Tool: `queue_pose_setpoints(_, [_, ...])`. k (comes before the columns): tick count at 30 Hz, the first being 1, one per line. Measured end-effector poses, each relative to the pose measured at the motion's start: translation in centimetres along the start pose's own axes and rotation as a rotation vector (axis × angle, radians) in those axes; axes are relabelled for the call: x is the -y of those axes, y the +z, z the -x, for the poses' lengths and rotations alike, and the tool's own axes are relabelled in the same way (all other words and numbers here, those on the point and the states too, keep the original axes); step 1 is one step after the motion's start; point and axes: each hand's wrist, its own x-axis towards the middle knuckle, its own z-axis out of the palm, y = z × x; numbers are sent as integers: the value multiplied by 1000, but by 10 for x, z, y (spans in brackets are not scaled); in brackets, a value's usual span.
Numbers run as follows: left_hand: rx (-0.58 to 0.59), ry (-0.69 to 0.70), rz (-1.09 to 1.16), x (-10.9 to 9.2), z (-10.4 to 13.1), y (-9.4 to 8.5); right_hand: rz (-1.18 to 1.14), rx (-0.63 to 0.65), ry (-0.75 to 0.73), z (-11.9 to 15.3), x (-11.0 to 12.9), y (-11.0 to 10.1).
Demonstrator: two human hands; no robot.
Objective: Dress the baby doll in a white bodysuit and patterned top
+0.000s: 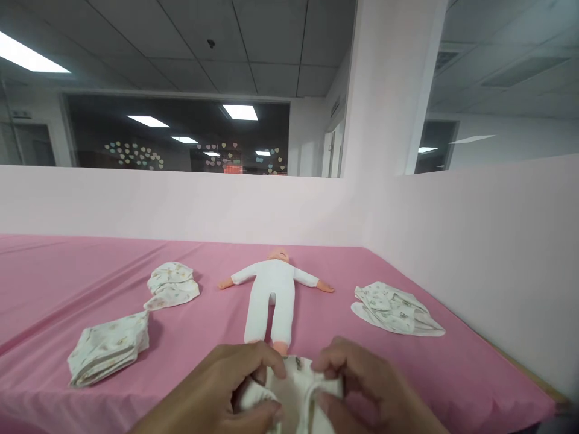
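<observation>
Bottom centre of the frame: left hand (217, 392) and right hand (371, 389), fingers (266, 361) pinching a small white printed garment (296, 395) from either side, just below the feet of a doll (271, 292) lying face up in white on the pink tabletop (67, 271). Folded printed cloths (108, 346) at lower left, another garment (393, 310) at right.

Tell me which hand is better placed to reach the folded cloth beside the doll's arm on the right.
Right. The right hand is on the same side as that folded cloth; the left hand would cross over.

Office, ceiling tiles (271, 78), glass partition (181, 135)
</observation>
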Motion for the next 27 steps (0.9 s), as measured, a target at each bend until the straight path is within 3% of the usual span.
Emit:
queue_pose_setpoints(4, [75, 24, -149, 18, 1, -27, 56, -153, 38, -13, -16, -36])
queue_pose_setpoints(6, [36, 15, -148, 25, 1, -42, 60, -216, 36, -18, -23, -51])
queue_pose_setpoints(10, [0, -38, 69, 31, -8, -54, -21, -279, 33, -23, -24, -58])
queue_pose_setpoints(14, [-28, -87, 456, 20, -23, -38, -255, -307, 62, -23, -6, -39])
queue_pose_setpoints(18, [-55, 17, 644, 0, -30, -9, -434, -103, 83, -14, 11, -12])
queue_pose_setpoints(21, [-32, 86, 588, -13, -29, 11, -349, 27, -29, -5, 12, 5])
queue_pose_setpoints(27, [-60, 236, 310, -20, -26, 26, -144, -148, -68, -8, -1, 22])
